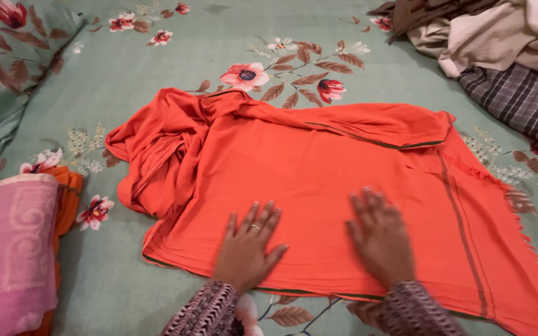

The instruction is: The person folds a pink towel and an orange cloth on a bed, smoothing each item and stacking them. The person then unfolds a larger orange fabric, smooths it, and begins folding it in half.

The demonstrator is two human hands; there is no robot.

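**Both hands flat on the orange cloth, near its front edge**

Your left hand (247,246) lies palm down on the orange cloth (319,180), fingers (263,214) spread and released, a ring on one of them. Your right hand (378,236) lies beside it, also flat and open, grasping nothing; it looks a little blurred. Both hands are close to the front edge of the cloth, where a thin dark stripe runs along the border.

The cloth is spread on the bed (126,81), which has a green sheet with flowers. Its right part is smooth and flat and reaches almost to the picture border, with a fringe along the right edge. Its left part is bunched in folds, and the far edge is folded over.

To the left, just beside the cloth, stands a pink folded towel (7,249) on something orange. At the far right corner lies a pile of clothes (499,50), beige and checked grey, near the cloth but apart from it. Between them the green sheet is free.
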